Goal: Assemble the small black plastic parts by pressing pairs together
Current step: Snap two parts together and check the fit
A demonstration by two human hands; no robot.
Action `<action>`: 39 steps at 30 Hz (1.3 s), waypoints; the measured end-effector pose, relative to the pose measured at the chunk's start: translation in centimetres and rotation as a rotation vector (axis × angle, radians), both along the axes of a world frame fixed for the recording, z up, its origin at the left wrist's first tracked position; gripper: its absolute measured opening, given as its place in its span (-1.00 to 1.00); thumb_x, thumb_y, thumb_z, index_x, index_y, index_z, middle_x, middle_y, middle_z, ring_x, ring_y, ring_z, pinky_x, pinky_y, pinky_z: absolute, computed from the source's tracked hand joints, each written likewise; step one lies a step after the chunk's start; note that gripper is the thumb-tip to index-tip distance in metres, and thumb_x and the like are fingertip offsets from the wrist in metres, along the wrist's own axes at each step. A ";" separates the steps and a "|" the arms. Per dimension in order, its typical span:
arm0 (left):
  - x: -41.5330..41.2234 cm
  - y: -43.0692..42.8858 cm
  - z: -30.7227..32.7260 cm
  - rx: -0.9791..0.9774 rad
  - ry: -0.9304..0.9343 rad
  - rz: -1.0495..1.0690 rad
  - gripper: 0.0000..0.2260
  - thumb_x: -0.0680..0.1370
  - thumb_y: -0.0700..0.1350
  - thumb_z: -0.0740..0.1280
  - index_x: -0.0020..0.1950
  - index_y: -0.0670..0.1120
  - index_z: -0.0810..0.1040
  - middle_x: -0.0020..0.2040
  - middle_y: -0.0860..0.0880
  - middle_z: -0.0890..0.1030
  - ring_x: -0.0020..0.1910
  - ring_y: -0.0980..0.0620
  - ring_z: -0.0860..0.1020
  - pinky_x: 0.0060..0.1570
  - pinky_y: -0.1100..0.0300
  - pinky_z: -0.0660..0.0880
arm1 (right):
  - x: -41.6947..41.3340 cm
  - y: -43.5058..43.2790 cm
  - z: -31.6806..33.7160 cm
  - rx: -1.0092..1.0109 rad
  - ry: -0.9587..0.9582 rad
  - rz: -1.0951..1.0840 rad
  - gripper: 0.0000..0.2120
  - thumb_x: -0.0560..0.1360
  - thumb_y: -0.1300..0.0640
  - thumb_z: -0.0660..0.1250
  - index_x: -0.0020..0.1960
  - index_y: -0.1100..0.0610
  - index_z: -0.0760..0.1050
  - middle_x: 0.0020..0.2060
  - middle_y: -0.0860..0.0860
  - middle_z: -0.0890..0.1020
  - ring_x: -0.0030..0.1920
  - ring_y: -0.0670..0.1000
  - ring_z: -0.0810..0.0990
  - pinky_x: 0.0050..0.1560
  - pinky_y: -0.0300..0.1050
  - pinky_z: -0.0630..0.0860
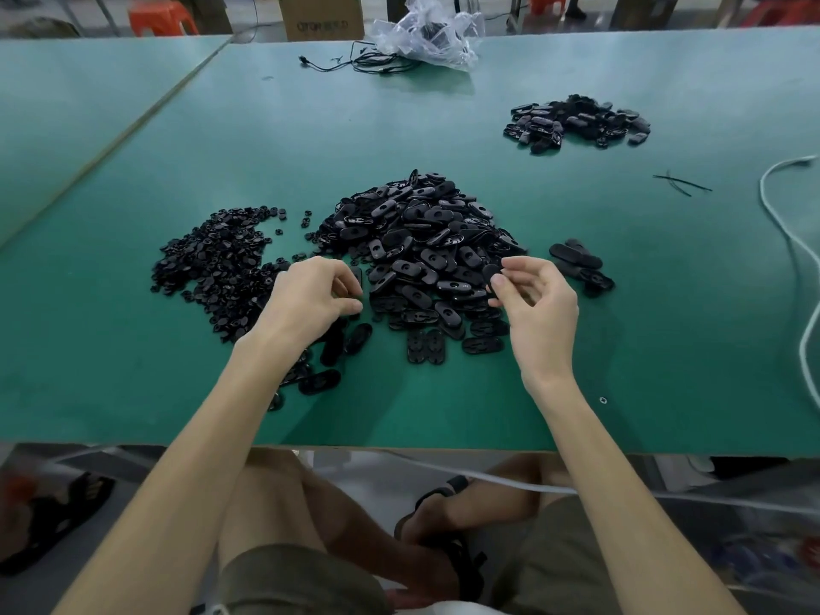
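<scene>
A big heap of black oval plastic shells (421, 241) lies mid-table on the green mat (310, 126). To its left spreads a pile of smaller black insert pieces (217, 268). My right hand (532, 304) pinches one oval black shell (491, 277) between thumb and fingers, just right of the heap. My left hand (310, 295) hovers at the heap's left edge with its fingers curled; something small and dark sits at its fingertips, but I cannot tell whether it holds it. A few loose shells (341, 348) lie under and near my left wrist.
A second pile of black parts (577, 122) sits at the far right. A few shells (581, 264) lie just right of my right hand. A clear plastic bag (430, 33) and black cables are at the far edge. A white cord (794, 241) runs along the right side.
</scene>
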State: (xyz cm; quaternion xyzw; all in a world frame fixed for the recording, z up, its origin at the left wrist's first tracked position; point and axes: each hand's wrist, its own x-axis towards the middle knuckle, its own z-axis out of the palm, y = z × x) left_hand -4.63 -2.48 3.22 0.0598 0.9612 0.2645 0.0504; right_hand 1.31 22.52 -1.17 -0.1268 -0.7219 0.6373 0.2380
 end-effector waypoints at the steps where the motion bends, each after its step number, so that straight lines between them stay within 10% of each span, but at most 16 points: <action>1: 0.0 0.0 -0.1 -0.019 0.013 0.005 -0.83 0.49 -0.07 0.59 -0.14 0.12 0.63 -0.17 0.12 0.64 -0.13 0.16 0.57 0.17 0.04 0.42 | 0.0 0.0 0.0 -0.007 0.003 0.003 -0.85 0.59 0.27 0.45 0.15 0.15 0.62 -0.05 -0.01 0.71 -0.11 -0.09 0.71 -0.04 -0.17 0.66; 4: 0.1 -0.1 -0.2 -0.055 0.065 0.030 -0.84 0.51 0.02 0.55 -0.18 0.14 0.60 -0.17 0.17 0.63 -0.14 0.23 0.48 0.13 0.09 0.13 | 0.1 0.0 0.1 -0.022 0.001 0.015 -0.86 0.59 0.29 0.45 0.13 0.14 0.62 -0.07 0.00 0.71 -0.12 0.00 0.72 -0.09 -0.26 0.61; 11: -0.1 -1.5 0.5 -0.330 0.122 0.125 -0.95 0.59 -0.10 0.48 0.03 -0.01 0.67 -0.01 -0.03 0.66 0.13 -0.13 0.55 0.27 -0.09 0.24 | 0.0 0.1 -0.1 -0.015 -0.006 0.030 -0.86 0.59 0.28 0.45 0.12 0.15 0.62 -0.08 -0.01 0.72 -0.14 -0.04 0.72 -0.08 -0.25 0.63; 20: 0.0 -1.2 -0.3 -0.241 0.114 0.125 -0.92 0.61 -0.13 0.46 -0.06 -0.01 0.60 -0.20 0.09 0.57 -0.04 -0.03 0.47 0.13 0.02 0.12 | -0.2 0.2 -0.3 -0.003 -0.011 0.040 -0.87 0.58 0.27 0.47 0.09 0.11 0.63 -0.09 -0.02 0.72 -0.12 -0.07 0.73 -0.04 -0.12 0.69; 25: 0.4 0.3 -0.7 -0.047 0.236 0.099 -0.89 0.59 -0.12 0.48 -0.08 0.05 0.60 -0.15 0.10 0.60 -0.06 0.04 0.52 0.05 0.08 0.10 | -0.1 0.1 -0.1 -0.009 0.016 0.071 -0.85 0.58 0.29 0.47 0.11 0.13 0.63 -0.08 -0.01 0.72 -0.06 -0.06 0.72 -0.03 -0.08 0.70; 30: 1.1 3.5 -0.7 0.418 0.245 -0.029 -0.88 0.59 -0.20 0.46 -0.05 0.02 0.61 -0.13 0.12 0.66 -0.20 0.27 0.59 -0.08 0.38 0.50 | -0.1 0.1 0.0 -0.008 0.030 0.091 -0.82 0.56 0.27 0.48 0.11 0.06 0.64 -0.07 -0.06 0.72 -0.01 -0.06 0.73 0.08 -0.06 0.67; 39: 2.0 7.8 -3.6 0.889 0.150 -0.097 -0.92 0.58 -0.25 0.48 0.05 -0.21 0.64 -0.15 -0.05 0.70 -0.23 0.01 0.68 -0.21 0.20 0.57 | -0.1 -0.2 0.1 -0.076 0.044 0.185 -0.85 0.59 0.37 0.39 0.12 0.21 0.63 -0.07 0.09 0.74 -0.07 0.04 0.78 -0.13 -0.17 0.68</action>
